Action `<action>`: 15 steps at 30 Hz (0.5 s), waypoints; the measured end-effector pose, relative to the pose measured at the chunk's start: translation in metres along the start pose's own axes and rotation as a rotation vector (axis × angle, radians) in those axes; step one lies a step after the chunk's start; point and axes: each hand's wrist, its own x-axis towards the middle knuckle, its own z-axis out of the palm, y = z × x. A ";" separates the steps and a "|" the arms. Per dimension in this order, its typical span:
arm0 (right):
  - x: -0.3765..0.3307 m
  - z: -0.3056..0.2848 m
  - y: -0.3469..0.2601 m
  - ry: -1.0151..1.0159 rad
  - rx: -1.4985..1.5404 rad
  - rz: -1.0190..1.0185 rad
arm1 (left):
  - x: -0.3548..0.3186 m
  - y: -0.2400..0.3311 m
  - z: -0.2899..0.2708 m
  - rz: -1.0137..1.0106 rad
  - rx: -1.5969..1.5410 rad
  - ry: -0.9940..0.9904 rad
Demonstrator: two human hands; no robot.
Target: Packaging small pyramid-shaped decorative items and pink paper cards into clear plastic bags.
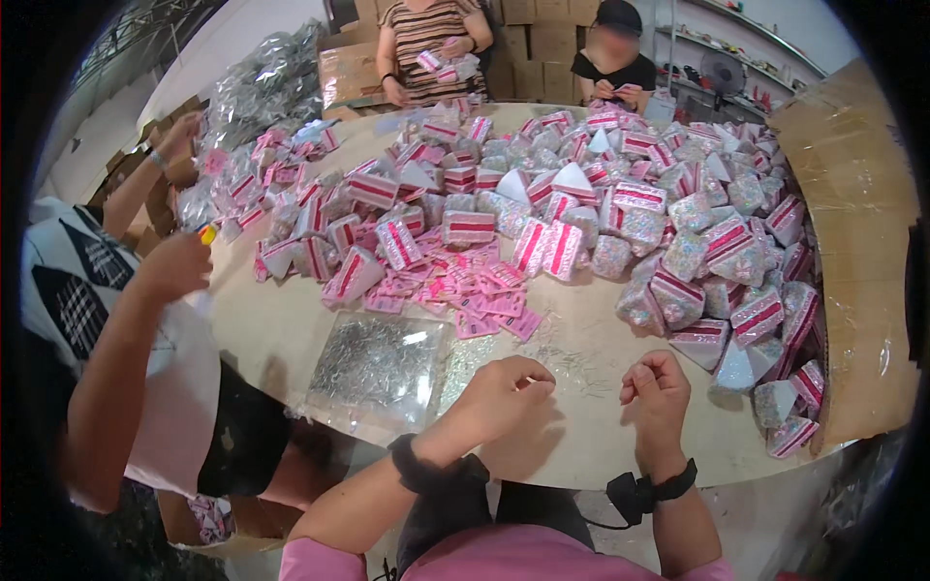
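Observation:
My left hand (502, 395) hovers over the near part of the table, thumb and fingers curled together. Across from it, my right hand (659, 395) is closed in a pinch. Anything between the fingers of either hand is too small to make out. Thin metal pins (573, 370) lie scattered on the tabletop between and beyond my hands. To the left of my left hand, a clear plastic tray (426, 339) holds a mass of similar pins. Beyond it, small pink printed cards (484, 295) lie in a loose heap.
Glittery pink-and-white cake-slice ornaments (468, 228) are piled across the far and right table (591, 455). A cardboard sheet (862, 261) walls the right edge. One person (145, 339) stands at left; two others work across the table, one holding ornaments. Clear plastic bags (262, 97) are heaped at far left.

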 end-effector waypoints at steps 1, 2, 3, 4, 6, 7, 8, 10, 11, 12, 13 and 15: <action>0.001 -0.006 0.001 0.031 0.008 0.020 | 0.010 0.002 0.000 0.044 0.109 0.014; 0.001 -0.009 0.003 0.048 0.024 0.048 | 0.021 -0.002 -0.002 0.076 0.222 0.041; 0.003 -0.014 0.005 0.054 0.024 0.083 | 0.033 -0.007 -0.005 0.108 0.335 0.068; 0.004 -0.017 0.006 0.057 0.025 0.118 | 0.050 -0.016 -0.010 0.117 0.588 0.129; 0.006 -0.021 0.008 0.059 0.028 0.164 | 0.082 -0.032 -0.018 0.112 0.908 0.294; 0.007 -0.020 0.009 0.046 0.032 0.175 | 0.091 -0.037 -0.023 0.090 0.977 0.407; 0.007 -0.019 0.010 0.032 0.036 0.186 | 0.099 -0.042 -0.027 0.066 1.044 0.521; 0.007 -0.019 0.010 -0.006 0.033 0.209 | 0.114 -0.044 -0.036 -0.063 0.947 0.472; 0.007 -0.019 0.010 -0.031 0.031 0.221 | 0.118 -0.045 -0.040 -0.131 0.897 0.451; 0.007 -0.019 0.010 -0.030 0.036 0.233 | 0.120 -0.045 -0.040 -0.216 0.907 0.366; 0.005 -0.019 0.010 -0.030 0.040 0.247 | 0.121 -0.050 -0.037 -0.234 0.909 0.348; 0.007 -0.017 0.006 -0.038 0.052 0.262 | 0.123 -0.056 -0.029 -0.269 0.913 0.314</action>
